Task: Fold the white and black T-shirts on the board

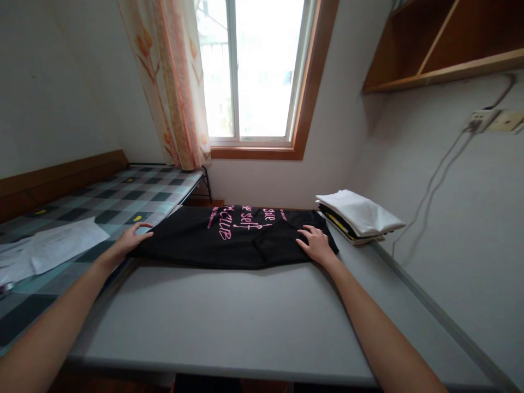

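A black T-shirt (229,248) with pink lettering lies folded into a wide strip across the table. At its left end, my left hand (130,241) is closed on the fabric's edge, thumb and fingers together at the corner. My right hand (317,244) rests on top near the right end, palm down with the fingers spread. The underside of the shirt and its far edge are hidden from me.
A stack of folded clothes (360,214), white on top, sits at the table's right rear by the wall. The grey table (229,316) adjoins a bed with a checked sheet (151,188), where papers (57,245) lie. A wooden shelf (442,71) and cables (434,180) are at right.
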`<state>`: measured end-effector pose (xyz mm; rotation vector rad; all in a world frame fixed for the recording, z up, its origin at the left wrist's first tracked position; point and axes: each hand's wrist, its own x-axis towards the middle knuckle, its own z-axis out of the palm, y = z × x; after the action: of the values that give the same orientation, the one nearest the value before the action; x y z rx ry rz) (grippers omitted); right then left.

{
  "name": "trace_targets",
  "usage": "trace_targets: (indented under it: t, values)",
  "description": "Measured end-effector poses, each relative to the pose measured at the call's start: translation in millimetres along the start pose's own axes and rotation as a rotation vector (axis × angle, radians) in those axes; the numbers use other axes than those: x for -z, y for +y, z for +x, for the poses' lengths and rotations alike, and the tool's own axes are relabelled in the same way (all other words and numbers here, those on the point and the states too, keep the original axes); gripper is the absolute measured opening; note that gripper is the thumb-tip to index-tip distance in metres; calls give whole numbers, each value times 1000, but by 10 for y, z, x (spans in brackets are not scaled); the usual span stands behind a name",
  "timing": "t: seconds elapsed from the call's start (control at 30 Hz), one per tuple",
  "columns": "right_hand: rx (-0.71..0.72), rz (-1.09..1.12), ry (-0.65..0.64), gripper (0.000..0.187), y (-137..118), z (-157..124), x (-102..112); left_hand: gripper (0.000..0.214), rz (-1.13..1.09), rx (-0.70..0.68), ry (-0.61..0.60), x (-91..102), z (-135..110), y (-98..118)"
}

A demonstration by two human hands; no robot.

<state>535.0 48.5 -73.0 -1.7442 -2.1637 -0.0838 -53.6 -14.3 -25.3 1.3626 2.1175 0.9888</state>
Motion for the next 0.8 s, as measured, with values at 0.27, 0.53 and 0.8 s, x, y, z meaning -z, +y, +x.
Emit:
trace_targets:
  t: [0.27, 0.53, 0.8]
  values:
    - [149, 193, -92, 38, 620, -223, 339, 62, -440, 113, -357, 245, -209, -52]
    - [242, 49, -84, 50, 888, -470, 311, 53, 1, -232, -184, 161, -207, -68]
    - [136, -64, 123, 25, 693, -492, 344, 61, -15, -318, -2, 173, -94, -131]
